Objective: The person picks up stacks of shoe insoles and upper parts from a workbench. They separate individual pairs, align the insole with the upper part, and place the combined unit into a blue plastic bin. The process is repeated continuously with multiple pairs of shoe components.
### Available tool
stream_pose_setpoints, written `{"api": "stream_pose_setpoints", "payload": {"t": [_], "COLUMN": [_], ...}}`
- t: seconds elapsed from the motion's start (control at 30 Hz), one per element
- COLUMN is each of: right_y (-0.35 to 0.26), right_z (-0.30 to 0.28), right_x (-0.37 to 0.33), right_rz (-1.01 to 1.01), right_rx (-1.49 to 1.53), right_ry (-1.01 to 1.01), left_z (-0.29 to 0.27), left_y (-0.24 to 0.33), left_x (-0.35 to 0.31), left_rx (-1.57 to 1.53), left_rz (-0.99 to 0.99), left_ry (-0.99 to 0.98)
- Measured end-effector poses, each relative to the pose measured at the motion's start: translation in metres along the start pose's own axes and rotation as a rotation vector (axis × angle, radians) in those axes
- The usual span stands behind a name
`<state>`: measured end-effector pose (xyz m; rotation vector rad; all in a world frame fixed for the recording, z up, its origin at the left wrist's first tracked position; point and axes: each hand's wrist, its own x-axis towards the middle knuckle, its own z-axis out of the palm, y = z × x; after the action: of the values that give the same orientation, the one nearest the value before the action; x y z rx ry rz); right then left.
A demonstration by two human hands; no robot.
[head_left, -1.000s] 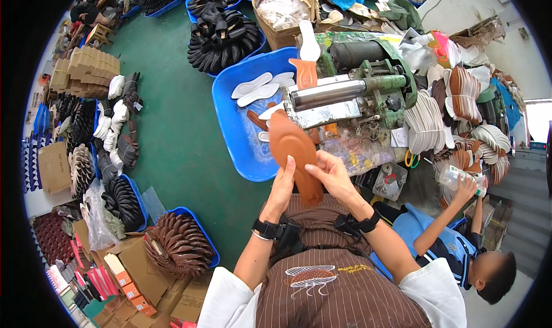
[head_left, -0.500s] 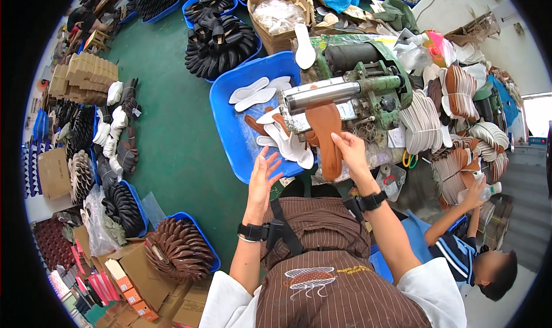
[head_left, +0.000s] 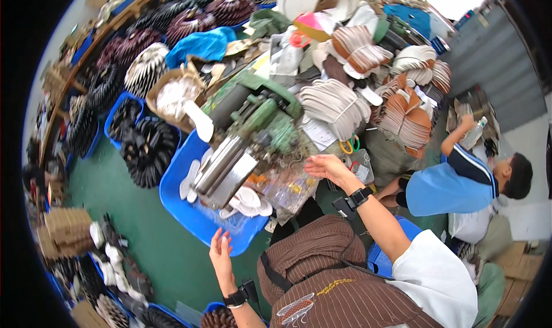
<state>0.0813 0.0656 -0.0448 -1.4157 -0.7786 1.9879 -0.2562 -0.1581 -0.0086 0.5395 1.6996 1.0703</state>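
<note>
My left hand [head_left: 221,253] is raised beside the near rim of a blue tub [head_left: 172,213], its fingers apart and nothing in them. Over the right side of the bench my right hand [head_left: 328,168] stretches out its fingers, and no object shows in it. Between and beyond both hands stands a green roller machine [head_left: 264,118] with a shiny metal roller [head_left: 217,162] and a flat metal plate. White insoles [head_left: 247,198] lie in the tub below the plate. A single white insole [head_left: 199,121] rests by the machine's far left side.
Bundled pale insoles [head_left: 336,103] and brown-and-white bundles [head_left: 405,124] are piled right of the machine. Scissors with yellow and green handles [head_left: 348,145] hang near the bench edge. At right a person in a blue shirt [head_left: 454,181] holds a clear bottle [head_left: 475,132].
The brown insole has left my right hand and is out of sight. My view has swung to the right. My hands are now farther apart.
</note>
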Motion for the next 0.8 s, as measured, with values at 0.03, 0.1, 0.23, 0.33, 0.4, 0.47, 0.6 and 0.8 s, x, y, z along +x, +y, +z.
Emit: {"api": "stream_pose_setpoints", "payload": {"t": [0.03, 0.1, 0.23, 0.33, 0.4, 0.47, 0.6, 0.8], "right_y": [-0.004, -0.008, 0.0, 0.0, -0.008, -0.017, -0.019, -0.021], "right_z": [-0.015, -0.041, -0.079, -0.088, -0.079, -0.078, -0.086, -0.101], "right_x": [0.002, 0.019, 0.082, 0.129, 0.155, 0.176, 0.196, 0.137], "right_rz": [-0.019, -0.014, 0.071, 0.139, 0.136, 0.06, -0.096, 0.029], "right_rx": [0.083, 0.334, 0.771, 1.002, 1.202, 1.314, 1.384, 1.153], "right_ry": [0.033, 0.047, 0.11, 0.176, 0.339, 0.423, 0.394, 0.562], "left_z": [0.004, 0.015, 0.061, 0.108, 0.139, 0.173, 0.241, 0.331], "left_y": [0.002, 0.002, 0.014, 0.023, 0.026, 0.034, 0.065, 0.137], "left_x": [0.002, 0.009, 0.019, 0.03, 0.033, 0.034, 0.038, 0.068], "left_rx": [0.043, 0.101, 0.106, 0.172, 0.195, 0.249, 0.341, 0.416], "left_rz": [0.001, 0.024, 0.012, 0.067, 0.059, 0.052, 0.052, 0.177], "left_ry": [-0.008, -0.006, -0.018, -0.098, -0.129, -0.173, -0.291, -0.398]}}
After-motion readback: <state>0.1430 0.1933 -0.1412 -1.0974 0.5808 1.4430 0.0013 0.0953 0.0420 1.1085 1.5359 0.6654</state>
